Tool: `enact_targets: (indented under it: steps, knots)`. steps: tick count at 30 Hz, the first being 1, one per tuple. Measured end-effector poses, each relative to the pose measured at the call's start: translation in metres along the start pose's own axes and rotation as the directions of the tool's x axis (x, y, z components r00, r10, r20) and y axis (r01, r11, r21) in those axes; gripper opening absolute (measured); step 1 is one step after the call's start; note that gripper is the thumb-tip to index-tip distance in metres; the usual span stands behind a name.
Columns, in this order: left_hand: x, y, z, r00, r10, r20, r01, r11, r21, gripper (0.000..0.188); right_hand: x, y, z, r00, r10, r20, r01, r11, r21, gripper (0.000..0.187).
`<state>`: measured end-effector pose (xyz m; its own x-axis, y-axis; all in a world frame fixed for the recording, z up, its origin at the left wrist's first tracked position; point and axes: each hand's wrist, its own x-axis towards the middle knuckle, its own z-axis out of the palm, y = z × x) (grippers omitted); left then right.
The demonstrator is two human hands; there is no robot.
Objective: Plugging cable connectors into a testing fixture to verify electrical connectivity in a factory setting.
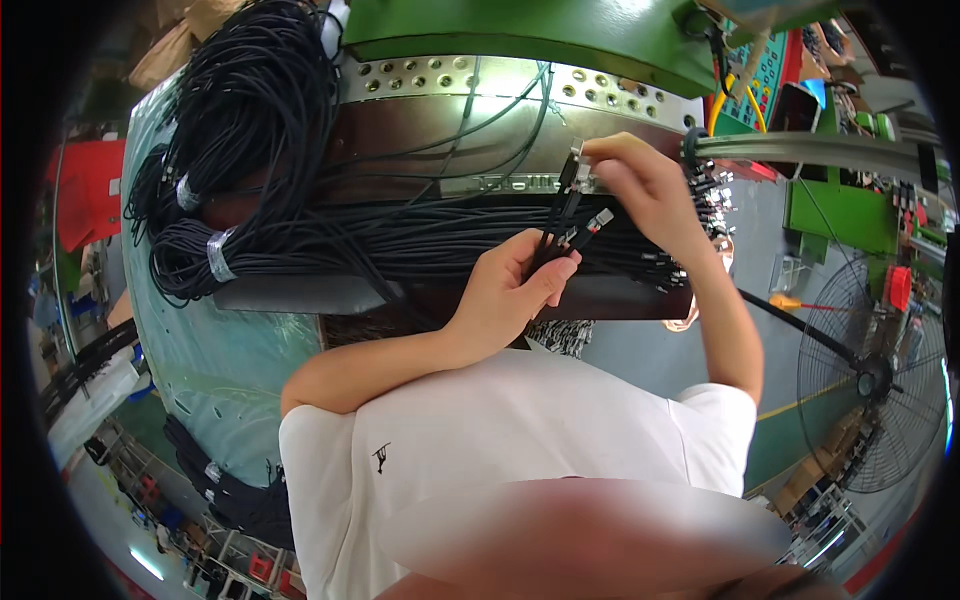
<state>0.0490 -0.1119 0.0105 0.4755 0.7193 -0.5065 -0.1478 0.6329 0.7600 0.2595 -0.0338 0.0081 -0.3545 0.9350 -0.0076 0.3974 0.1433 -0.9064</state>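
Here, the green machine (520, 35) fills twelve o'clock, with a big bundle of black cables (300, 220) lying across its metal bed from nine o'clock inward. The left hand (510, 290) grips a few cable ends near centre; the right hand (640, 185), at one o'clock, pinches one metal plug (577, 160). Best to seat each plug squarely, I'd judge, keeping the others fanned apart.

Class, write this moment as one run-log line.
left hand: grips black cables | right hand: pinches one connector at metal fixture | coiled cable bundles left

green machine (520, 30) | grey floor (670, 350) | standing fan (875, 375) | shelving (230, 550)
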Motion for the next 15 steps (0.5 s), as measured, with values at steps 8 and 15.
enact_targets:
  steps: [8,15]
  knots:
    - [0.0,-0.005,-0.009,0.995,0.094,-0.019,-0.096,0.978,-0.187,0.024,-0.033,-0.037,0.043,0.991,0.028,-0.132,-0.022,0.999,0.048,0.014]
    - [-0.002,0.007,-0.02,1.0,0.012,-0.006,-0.013,0.978,-0.207,0.025,-0.027,-0.031,0.039,0.748,-0.647,0.146,0.466,0.356,-0.81,0.035]
